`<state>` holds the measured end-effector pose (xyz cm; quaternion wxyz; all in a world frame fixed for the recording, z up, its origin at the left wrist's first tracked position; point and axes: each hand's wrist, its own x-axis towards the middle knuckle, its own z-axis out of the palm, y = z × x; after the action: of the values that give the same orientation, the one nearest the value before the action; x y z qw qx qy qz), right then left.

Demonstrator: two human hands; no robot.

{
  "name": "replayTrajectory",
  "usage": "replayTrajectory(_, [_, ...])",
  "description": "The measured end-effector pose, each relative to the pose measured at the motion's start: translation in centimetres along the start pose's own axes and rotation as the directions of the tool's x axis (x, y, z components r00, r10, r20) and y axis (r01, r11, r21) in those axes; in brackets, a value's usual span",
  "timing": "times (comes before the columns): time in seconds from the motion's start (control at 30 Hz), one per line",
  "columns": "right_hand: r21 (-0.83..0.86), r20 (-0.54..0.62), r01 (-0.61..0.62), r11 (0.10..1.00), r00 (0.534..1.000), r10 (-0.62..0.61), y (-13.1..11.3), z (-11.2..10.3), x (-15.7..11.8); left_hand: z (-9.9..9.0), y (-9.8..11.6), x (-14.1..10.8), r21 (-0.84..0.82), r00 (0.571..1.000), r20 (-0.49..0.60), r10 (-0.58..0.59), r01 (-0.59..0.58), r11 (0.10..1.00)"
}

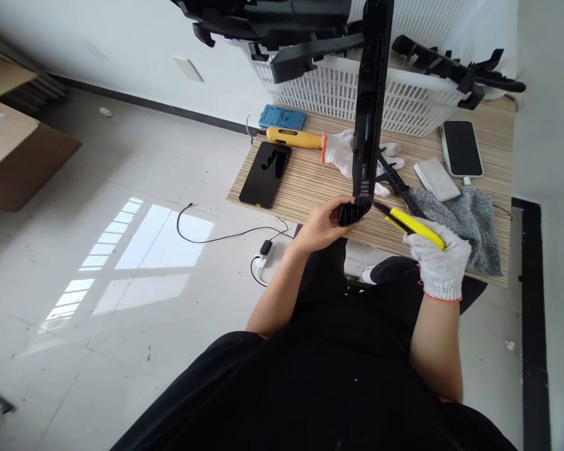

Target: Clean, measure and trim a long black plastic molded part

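My bare left hand grips the lower end of a long black plastic part, which stands up over the table and reaches past the top edge of the view. On my right hand is a white knit glove with an orange cuff. Its fingers are wrapped round a yellow utility knife, whose tip points left, close to the part's lower corner. Whether the tip touches the plastic I cannot tell. Behind the part lie a spare white glove and a black caliper-like tool.
A white basket at the table's back holds several black plastic parts. On the wooden table lie a black phone, a yellow-handled tool, a blue box, a charging phone, a white block and a grey cloth.
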<state>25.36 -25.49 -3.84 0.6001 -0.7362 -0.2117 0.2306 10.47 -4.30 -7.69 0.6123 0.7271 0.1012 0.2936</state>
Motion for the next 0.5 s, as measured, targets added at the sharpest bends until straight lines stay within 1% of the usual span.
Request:
replayTrajectory(0.03, [0.051,-0.008,-0.028,0.998,1.0,0.028,-0.1,0.1,0.0,0.0,0.0,0.0,-0.007,1.0,0.001,0.008,-0.008,1.0])
replayTrajectory(0.07, [0.079,0.008,-0.06,0.995,0.998,0.06,-0.3,0.1,0.0,0.0,0.1,-0.1,-0.014,1.0,0.002,0.015,-0.015,1.0])
replayTrajectory(0.13, [0.075,0.021,-0.099,0.992,0.995,0.098,-0.6,0.2,0.0,0.1,0.1,-0.3,-0.017,1.0,-0.002,0.022,-0.022,1.0])
replayTrajectory(0.2, [0.091,-0.028,-0.103,0.991,0.994,0.105,-0.9,0.3,0.0,0.1,0.1,-0.4,-0.003,0.999,-0.016,0.028,-0.028,1.0])
replayTrajectory(0.23, [0.101,-0.015,-0.112,0.989,0.993,0.114,-1.0,0.2,0.0,0.1,0.1,-0.4,0.001,0.999,-0.02,0.037,-0.037,0.999])
replayTrajectory(0.27, [0.094,0.025,-0.134,0.986,0.991,0.132,-1.1,0.2,0.0,0.1,0.1,-0.4,0.004,0.999,-0.016,0.045,-0.045,0.999])
replayTrajectory(0.3, [0.071,0.068,-0.157,0.985,0.986,0.152,-1.2,0.1,0.1,0.1,0.1,-0.4,0.003,0.999,-0.01,0.053,-0.053,0.999])
replayTrajectory(0.33, [0.046,0.083,-0.167,0.985,0.983,0.163,-1.3,0.1,0.1,0.1,0.1,-0.4,0.003,0.998,-0.008,0.058,-0.058,0.998])
replayTrajectory(0.43, [-0.001,0.013,-0.129,0.992,0.992,0.129,-1.3,0.1,0.1,0.2,0.2,-0.3,0.025,0.999,-0.017,0.045,-0.045,0.999])
replayTrajectory(0.5, [-0.036,0.021,-0.118,0.992,0.993,0.119,-1.2,0.3,0.1,0.2,0.3,-0.3,0.046,0.999,-0.018,0.036,-0.035,0.998])
